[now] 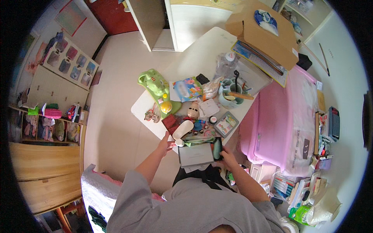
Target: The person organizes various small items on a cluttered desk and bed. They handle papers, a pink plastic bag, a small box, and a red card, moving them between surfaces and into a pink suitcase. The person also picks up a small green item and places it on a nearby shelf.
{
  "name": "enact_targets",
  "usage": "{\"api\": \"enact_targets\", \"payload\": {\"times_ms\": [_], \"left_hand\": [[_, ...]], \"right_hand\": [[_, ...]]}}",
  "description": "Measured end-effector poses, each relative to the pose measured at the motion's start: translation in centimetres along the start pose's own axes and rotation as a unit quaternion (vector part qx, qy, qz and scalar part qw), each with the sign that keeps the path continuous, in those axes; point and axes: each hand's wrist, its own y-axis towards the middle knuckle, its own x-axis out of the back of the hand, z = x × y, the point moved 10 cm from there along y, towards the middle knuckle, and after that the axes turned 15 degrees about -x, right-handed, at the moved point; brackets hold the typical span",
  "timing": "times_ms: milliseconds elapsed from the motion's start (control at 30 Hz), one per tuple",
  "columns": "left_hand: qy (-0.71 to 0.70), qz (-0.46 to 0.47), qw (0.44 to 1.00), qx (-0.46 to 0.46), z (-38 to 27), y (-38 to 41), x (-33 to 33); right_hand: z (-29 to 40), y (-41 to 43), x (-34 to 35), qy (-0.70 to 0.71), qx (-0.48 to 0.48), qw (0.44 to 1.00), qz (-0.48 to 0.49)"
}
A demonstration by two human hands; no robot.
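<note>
At the near table edge, my left hand [166, 145] has its thumb and fingers apart. Its fingertips reach a small white cylindrical object [179, 142], and its thumb is by a dark red box [171, 123]. A white oval case [183, 130] lies just beyond. My right hand [228, 158] touches the right side of a dark case with a green top [217, 149]; how its fingers close there is hidden. Between my hands sits a grey-white rectangular box [195, 155], with a green-edged clear pouch [201, 141] behind it.
The white table [201, 52] carries a green dinosaur toy [157, 87], a doll [193, 110], a grey-framed case [226, 124], a pale blue pen holder [230, 97] and a clear plastic bottle [226, 64]. A cardboard box [265, 43] stands behind. Pink storage bins [271, 116] border the right.
</note>
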Motion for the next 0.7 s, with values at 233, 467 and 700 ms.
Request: {"api": "enact_targets", "payload": {"times_ms": [233, 467, 700], "left_hand": [[-0.009, -0.026, 0.999, -0.027, 1.9, 1.4, 2.5], [-0.035, -0.288, 0.905, -0.311, -8.2, -5.4, 6.3], [0.033, -0.018, 0.839, -0.543, -18.6, -16.5, -17.2]], "right_hand": [[-3.5, 1.7, 1.2, 0.051, -0.014, 0.998, 0.025], [-1.9, -6.4, 10.4, -0.061, 0.122, 0.981, -0.137], [-1.2, -18.0, 21.0, -0.136, 0.112, 0.928, -0.328]]}}
